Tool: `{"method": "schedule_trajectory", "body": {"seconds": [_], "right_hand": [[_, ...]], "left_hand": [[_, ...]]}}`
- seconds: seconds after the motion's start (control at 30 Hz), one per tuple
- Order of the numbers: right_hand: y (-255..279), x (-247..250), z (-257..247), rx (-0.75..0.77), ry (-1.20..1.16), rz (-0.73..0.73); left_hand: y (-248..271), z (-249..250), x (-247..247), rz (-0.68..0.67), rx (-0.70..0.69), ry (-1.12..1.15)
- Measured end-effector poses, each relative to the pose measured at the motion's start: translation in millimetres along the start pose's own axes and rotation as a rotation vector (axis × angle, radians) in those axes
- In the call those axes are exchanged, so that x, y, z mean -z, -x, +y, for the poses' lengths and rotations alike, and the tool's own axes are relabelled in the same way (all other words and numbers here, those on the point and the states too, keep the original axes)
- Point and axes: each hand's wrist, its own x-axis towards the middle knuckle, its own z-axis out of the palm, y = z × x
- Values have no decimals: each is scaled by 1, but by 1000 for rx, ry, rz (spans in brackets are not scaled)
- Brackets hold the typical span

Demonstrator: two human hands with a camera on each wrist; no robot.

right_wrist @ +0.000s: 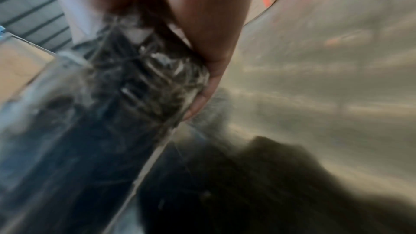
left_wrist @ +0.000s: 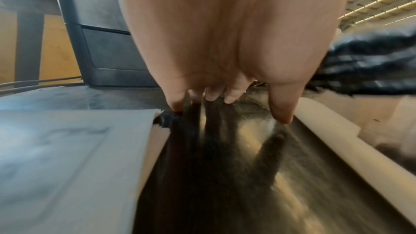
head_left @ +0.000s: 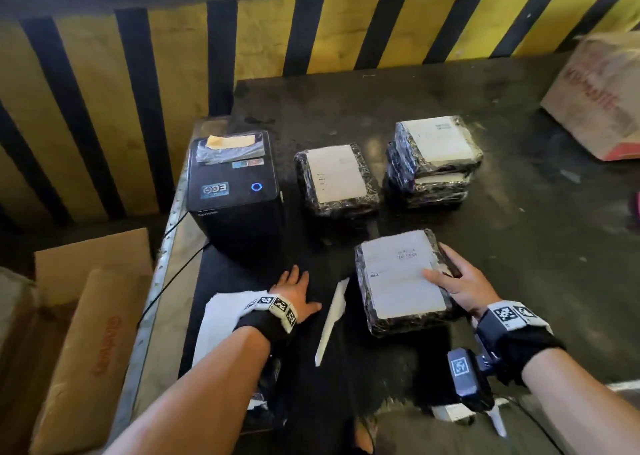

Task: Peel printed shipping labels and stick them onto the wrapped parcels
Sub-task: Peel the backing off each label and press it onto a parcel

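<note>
On dark worktable [head_left: 519, 212], by striped wall [head_left: 311, 32]: right hand [head_left: 460, 286] grips parcel [head_left: 401, 281]; left hand [head_left: 294, 290] flat, holding nothing.

The right hand [head_left: 460, 283] gripped the near wrapped parcel [head_left: 403, 281] by its right edge, thumb lying on its white shipping label [head_left: 398, 274]. The left hand [head_left: 296, 293] lay flat on the dark table [head_left: 519, 229], beside a strip of backing paper [head_left: 332, 319]. Farther off stood a black label printer [head_left: 235, 191], a single labelled parcel [head_left: 336, 179] and a stack of parcels [head_left: 433, 162].
</note>
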Motion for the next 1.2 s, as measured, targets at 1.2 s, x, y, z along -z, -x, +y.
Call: {"method": "schedule_trajectory", "body": {"seconds": [1.2], "right_hand": [[-28,-157,-85,455,735,-115]], "left_hand": [[51,-64,55,264,15,330]]}}
